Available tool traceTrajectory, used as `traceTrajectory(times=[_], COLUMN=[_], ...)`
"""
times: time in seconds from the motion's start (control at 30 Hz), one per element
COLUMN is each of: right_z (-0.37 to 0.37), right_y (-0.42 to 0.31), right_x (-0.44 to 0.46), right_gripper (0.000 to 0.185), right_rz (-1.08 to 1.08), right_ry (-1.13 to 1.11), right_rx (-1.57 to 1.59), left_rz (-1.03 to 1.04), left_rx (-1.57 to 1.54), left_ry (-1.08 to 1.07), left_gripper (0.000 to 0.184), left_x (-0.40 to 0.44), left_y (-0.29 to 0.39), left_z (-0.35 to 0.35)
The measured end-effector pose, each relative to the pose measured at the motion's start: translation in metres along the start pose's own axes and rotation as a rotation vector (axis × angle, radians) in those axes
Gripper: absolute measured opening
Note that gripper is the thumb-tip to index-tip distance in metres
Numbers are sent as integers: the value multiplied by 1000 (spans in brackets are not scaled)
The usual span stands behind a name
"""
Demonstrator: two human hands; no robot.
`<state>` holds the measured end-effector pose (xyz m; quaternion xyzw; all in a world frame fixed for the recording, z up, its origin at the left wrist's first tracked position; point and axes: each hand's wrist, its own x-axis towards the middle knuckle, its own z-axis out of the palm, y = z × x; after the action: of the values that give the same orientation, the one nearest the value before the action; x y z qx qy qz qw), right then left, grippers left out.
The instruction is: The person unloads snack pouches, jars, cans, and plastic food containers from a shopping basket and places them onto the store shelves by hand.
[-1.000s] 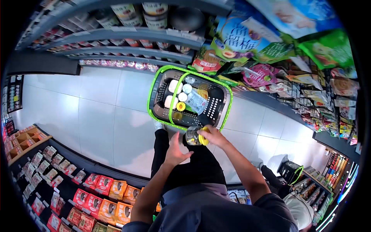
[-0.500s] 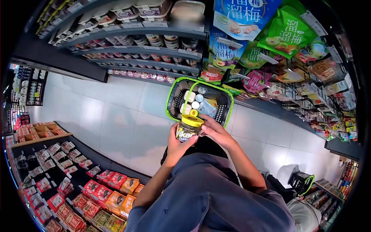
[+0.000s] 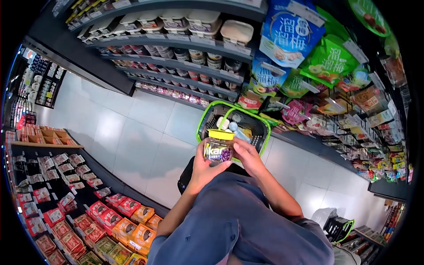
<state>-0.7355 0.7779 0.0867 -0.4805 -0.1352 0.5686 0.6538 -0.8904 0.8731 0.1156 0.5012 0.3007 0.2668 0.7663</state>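
Observation:
A clear jar [image 3: 217,149] with a yellow lid and a label with purple fruit is held upright between both hands. My left hand [image 3: 206,170] wraps the jar's left side and lower edge. On the other side, the fingers of my right hand [image 3: 248,155] press against the jar. Just beyond it, a dark shopping basket [image 3: 264,131] with a bright green rim and handle stands on the floor. Inside are a white round-topped container [image 3: 232,126] and a pale blue package [image 3: 241,134]; the jar hides part of the contents.
Shelves of tubs [image 3: 237,32] rise ahead on the left. Hanging snack bags [image 3: 331,59] line the right side. Boxed goods [image 3: 123,229] fill a low display at lower left. A second basket [image 3: 338,229] and part of another person show at lower right.
The jar has turned so more of its label, with the purple fruit, faces me. The view has shifted, and the jar now covers more of the basket's contents.

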Motion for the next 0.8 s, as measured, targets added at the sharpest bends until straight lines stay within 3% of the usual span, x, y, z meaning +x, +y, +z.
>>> traceTrajectory(times=[0.17, 0.6, 0.67, 0.8], right_z=[44, 218, 247, 276], right_y=[0, 73, 76, 94], right_x=[22, 102, 107, 125], right_gripper=[56, 44, 45, 47], right_rz=[-30, 74, 56, 51], right_ry=[-140, -79, -45, -7], right_rx=[-126, 20, -58, -46], left_rz=[37, -2, -24, -74], left_rx=[-55, 16, 307, 457], left_ry=[-41, -42, -67, -96], left_gripper=[81, 84, 86, 89], left_x=[10, 28, 29, 35], left_y=[17, 83, 94, 120], left_z=[-41, -233, -261, -296])
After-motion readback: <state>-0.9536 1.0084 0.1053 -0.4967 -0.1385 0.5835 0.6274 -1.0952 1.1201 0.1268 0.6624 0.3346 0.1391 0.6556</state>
